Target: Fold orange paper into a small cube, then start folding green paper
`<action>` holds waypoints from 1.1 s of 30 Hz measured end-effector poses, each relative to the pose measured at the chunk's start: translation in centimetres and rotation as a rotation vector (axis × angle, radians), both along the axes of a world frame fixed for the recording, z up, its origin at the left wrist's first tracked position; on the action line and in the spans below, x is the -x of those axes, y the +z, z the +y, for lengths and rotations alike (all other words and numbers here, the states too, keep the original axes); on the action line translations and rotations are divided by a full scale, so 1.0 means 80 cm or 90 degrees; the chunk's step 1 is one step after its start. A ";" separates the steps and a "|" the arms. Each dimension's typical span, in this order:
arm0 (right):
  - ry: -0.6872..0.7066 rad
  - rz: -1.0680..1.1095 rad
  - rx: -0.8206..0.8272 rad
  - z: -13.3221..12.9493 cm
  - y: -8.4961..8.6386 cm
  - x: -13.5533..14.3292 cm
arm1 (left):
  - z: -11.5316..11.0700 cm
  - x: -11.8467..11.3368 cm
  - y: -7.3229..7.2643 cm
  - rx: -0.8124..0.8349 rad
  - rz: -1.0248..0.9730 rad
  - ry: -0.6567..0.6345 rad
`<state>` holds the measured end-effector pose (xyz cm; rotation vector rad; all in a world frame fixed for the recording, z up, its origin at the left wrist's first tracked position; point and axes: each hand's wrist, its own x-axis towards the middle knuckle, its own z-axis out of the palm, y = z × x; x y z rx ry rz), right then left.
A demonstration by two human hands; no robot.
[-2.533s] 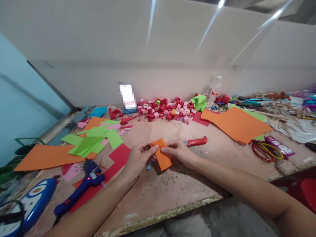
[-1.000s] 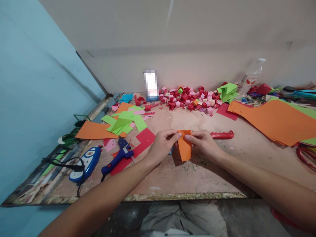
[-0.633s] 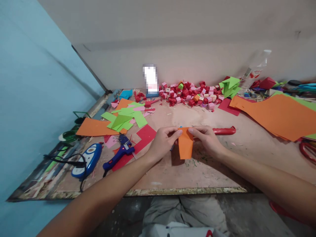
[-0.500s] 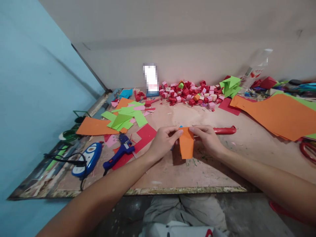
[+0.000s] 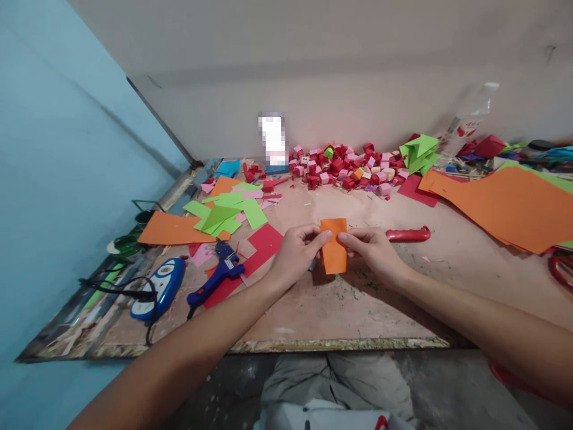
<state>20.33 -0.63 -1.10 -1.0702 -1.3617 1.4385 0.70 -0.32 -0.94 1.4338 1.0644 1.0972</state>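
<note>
A small orange paper piece (image 5: 335, 254) is held upright above the table between both hands. My left hand (image 5: 299, 251) pinches its left edge, the thumb on the front and the fingers behind. My right hand (image 5: 373, 248) grips the right edge in the same way. The paper narrows slightly at its middle, where the thumbs press. Beyond my right hand lies a red-handled tool (image 5: 408, 235), its other end hidden behind that hand. A bit of something blue shows beside my left fingers.
At left lie a blue glue gun (image 5: 221, 278), a blue-white device (image 5: 160, 289) with a black cable, and green and orange paper scraps (image 5: 219, 218). Small red and pink blocks (image 5: 344, 167) are heaped at the back. Orange sheets (image 5: 510, 206), a bottle (image 5: 468, 128) and red-handled scissors (image 5: 559, 269) are at right.
The orange paper has moved up a little within my hands. My thumbs now press on its middle instead of near its top corners.
</note>
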 end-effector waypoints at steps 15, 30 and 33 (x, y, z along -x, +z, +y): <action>0.039 0.034 0.092 -0.001 0.000 0.002 | 0.002 -0.001 0.000 -0.022 0.002 0.032; 0.157 0.005 0.056 0.007 -0.004 -0.004 | 0.012 0.016 0.013 -0.182 0.045 0.274; 0.121 0.065 0.147 0.013 0.000 -0.008 | 0.004 0.019 0.014 -0.237 0.144 0.253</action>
